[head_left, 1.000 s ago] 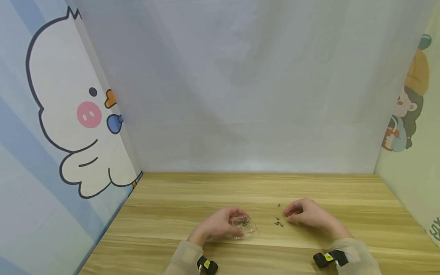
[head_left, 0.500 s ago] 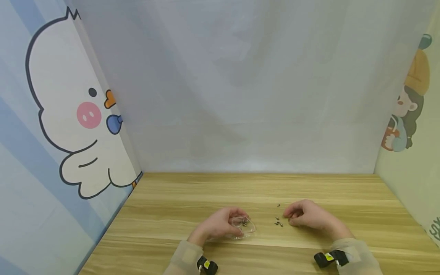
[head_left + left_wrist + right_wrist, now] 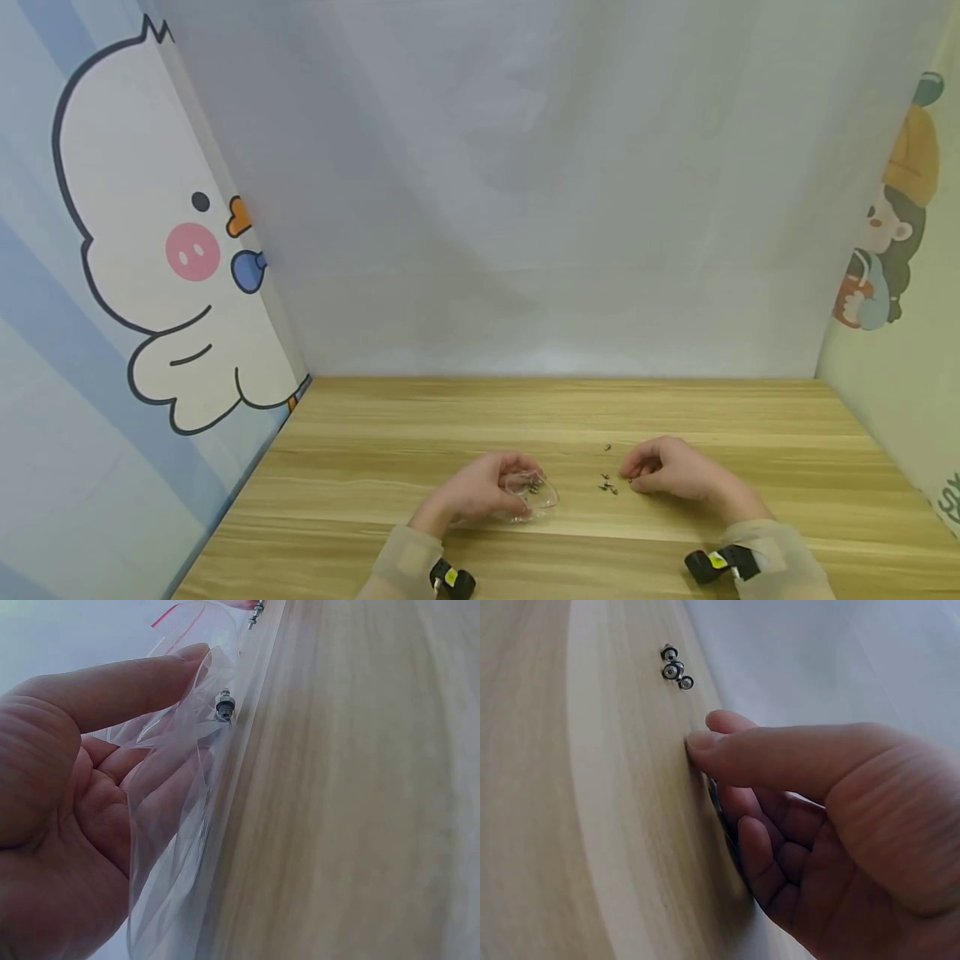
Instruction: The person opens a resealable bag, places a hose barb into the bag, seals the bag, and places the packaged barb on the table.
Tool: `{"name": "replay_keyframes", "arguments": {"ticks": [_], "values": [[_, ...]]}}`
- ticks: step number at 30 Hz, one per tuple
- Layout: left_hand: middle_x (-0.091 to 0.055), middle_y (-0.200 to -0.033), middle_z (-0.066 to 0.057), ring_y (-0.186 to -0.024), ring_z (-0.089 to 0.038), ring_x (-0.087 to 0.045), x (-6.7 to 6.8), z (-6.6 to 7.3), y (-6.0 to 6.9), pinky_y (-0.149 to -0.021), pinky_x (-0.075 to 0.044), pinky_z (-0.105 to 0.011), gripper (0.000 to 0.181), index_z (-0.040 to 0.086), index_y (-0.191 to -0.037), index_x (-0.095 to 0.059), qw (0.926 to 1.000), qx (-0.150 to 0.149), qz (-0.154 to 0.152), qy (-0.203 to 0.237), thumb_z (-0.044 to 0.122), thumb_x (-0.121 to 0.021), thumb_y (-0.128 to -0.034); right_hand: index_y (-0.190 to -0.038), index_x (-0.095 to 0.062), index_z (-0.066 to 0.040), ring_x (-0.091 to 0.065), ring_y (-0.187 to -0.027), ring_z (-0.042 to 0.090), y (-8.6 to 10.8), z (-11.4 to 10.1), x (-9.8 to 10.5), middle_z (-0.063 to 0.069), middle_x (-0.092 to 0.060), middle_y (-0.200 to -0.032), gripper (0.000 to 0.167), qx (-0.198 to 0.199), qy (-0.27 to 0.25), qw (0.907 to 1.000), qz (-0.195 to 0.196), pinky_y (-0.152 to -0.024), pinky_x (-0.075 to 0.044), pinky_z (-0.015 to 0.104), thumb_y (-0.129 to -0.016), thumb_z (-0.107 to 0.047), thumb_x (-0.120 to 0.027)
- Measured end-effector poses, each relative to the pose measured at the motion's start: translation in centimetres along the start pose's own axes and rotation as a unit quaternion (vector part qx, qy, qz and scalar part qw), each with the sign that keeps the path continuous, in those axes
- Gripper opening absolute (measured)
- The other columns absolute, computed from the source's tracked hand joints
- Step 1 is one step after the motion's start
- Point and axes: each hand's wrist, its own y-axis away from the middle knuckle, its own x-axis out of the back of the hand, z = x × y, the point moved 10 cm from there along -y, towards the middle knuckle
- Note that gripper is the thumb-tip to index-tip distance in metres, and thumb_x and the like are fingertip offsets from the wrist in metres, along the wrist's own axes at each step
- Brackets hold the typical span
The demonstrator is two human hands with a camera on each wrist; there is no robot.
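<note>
My left hand [image 3: 487,487] holds a clear plastic bag [image 3: 542,505] between thumb and fingers, its mouth facing right. The bag has a red line near its edge, and small metal fittings [image 3: 225,706] lie inside it. To the right, my right hand [image 3: 678,471] rests low at the table with thumb and index finger close together. A tiny metal fitting [image 3: 631,481] shows at those fingertips; in the right wrist view the thumb hides it. Between the hands lies a small cluster of similar fittings [image 3: 672,670].
One lone fitting [image 3: 608,447] lies farther back than the cluster. The wood-grain table [image 3: 450,408] meets a grey-white back wall [image 3: 525,208], with printed cartoon panels at both sides. A small black device sits on each sleeved wrist.
My right hand has shifted very slightly, and a tiny fitting has come into sight at its fingertips. The left hand and the bag have stayed still.
</note>
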Motion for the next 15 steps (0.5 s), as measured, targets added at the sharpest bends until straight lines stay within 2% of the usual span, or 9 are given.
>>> {"name": "replay_keyframes", "arguments": {"ticks": [15], "values": [[-0.073, -0.12, 0.007, -0.116, -0.012, -0.067, -0.05, -0.07, -0.11, -0.109, -0.052, -0.034, 0.055, 0.017, -0.129, -0.069, 1.0, -0.001, -0.003, -0.001, -0.002, -0.089, -0.0808, -0.101, -0.077, -0.003, -0.062, -0.082, 0.013, 0.33, -0.7, 0.17, 0.0, -0.07, -0.089, 0.01, -0.007, 0.029, 0.9995, 0.008, -0.072, -0.054, 0.025, -0.092, -0.005, -0.081]]}}
